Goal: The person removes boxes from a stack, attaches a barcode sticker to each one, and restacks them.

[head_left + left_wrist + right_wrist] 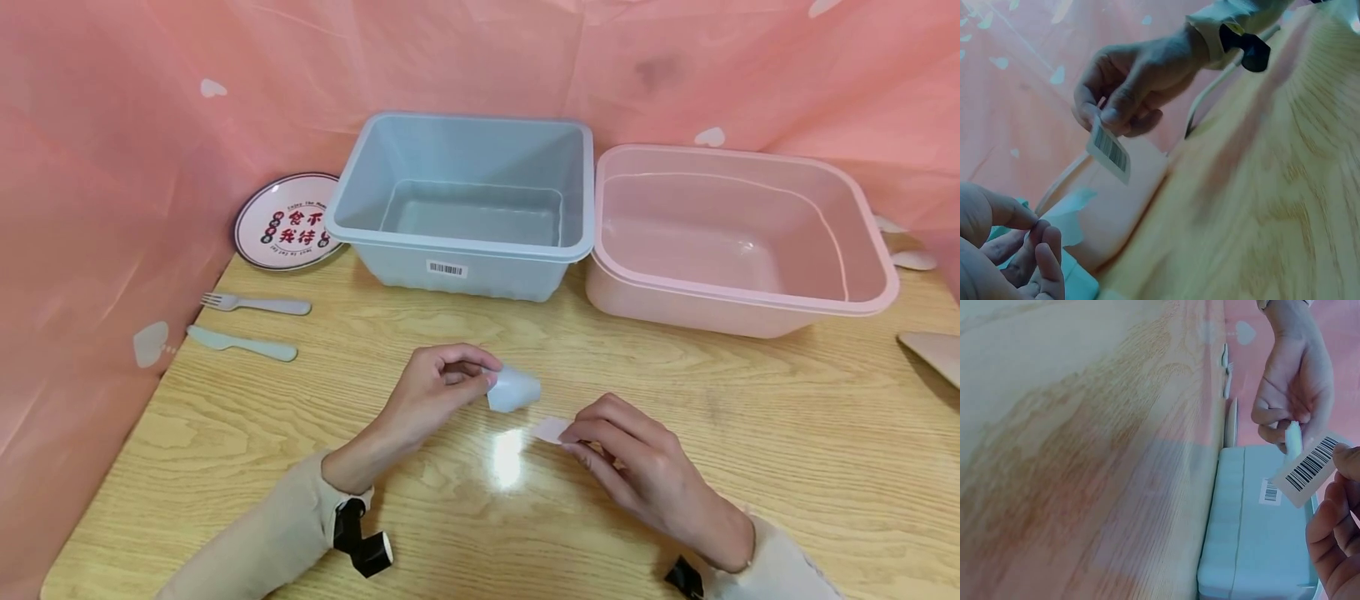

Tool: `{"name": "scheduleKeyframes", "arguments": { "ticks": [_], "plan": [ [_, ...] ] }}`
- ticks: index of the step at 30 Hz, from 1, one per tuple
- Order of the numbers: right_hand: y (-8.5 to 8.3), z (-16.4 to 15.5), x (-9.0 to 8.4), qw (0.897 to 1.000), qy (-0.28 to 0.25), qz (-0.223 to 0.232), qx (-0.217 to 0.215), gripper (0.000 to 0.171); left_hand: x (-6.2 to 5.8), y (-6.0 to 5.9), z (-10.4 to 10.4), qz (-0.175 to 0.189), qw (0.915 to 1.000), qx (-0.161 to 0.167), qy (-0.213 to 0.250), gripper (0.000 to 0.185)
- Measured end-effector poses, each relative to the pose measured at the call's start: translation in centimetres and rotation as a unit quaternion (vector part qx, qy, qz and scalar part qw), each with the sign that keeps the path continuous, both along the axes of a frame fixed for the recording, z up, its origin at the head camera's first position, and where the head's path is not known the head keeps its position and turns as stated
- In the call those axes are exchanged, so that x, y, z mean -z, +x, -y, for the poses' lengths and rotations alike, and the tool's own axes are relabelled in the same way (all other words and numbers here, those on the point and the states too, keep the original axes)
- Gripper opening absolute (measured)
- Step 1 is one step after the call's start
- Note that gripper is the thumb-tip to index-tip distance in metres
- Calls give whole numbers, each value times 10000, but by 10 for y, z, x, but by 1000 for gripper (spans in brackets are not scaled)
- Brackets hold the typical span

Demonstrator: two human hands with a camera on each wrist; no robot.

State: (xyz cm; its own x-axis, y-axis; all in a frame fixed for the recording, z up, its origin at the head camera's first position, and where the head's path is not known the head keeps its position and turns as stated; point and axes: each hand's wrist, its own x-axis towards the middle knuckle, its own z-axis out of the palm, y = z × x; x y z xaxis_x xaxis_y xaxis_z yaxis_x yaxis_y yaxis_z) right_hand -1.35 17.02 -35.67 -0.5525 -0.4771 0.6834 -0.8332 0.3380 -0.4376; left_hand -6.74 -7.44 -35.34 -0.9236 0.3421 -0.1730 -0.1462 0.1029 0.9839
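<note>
Between thumb and fingertips, my left hand (431, 387) pinches a small curled piece of pale bluish sheet (513, 389), thin like paper or film. My right hand (645, 458) pinches a white barcode label (551, 430) by one end. The black bars of the barcode label (1313, 465) face the camera in the right wrist view, and they also show on the label (1110, 150) in the left wrist view. Both hands are over the wooden table, a short gap apart in the head view, with the label to the right of the curled sheet.
A grey-blue bin (487, 271) with its own barcode sticker (447, 268) stands behind the hands, beside a pink bin (712, 304). To the left are a plate (262, 225), a fork (262, 305) and a knife (247, 342). A flat pale object (933, 350) lies far right.
</note>
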Motion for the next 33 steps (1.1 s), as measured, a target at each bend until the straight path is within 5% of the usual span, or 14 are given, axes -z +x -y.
{"name": "scheduleKeyframes", "arguments": {
  "ticks": [6,14,18,21,24,28,30,33],
  "plan": [
    [0,0,0,9999,27,107,66,23,13,-8,6,-874,9900,230,-1081,14],
    [1,-1,1,9995,44,290,123,23,28,-13,11,-2170,9288,393,-2978,34],
    [0,0,1,9995,4,241,212,25,19,-8,4,-2713,9246,211,-2666,27],
    [-1,1,1,9994,-25,112,314,27,6,2,-4,-3420,9179,518,-1944,16],
    [-2,1,0,9993,-30,82,370,29,-6,12,-14,-4082,8936,1120,-1493,9],
    [-2,2,-1,9992,-23,72,389,29,-13,21,-23,-4693,8533,1622,-1590,6],
    [-2,3,-2,9993,-37,43,379,28,-13,23,-25,-4833,8424,1696,-1672,5],
    [-2,3,-2,9994,-70,7,349,27,-15,23,-26,-4873,8391,1714,-1705,4]
  ]
}}
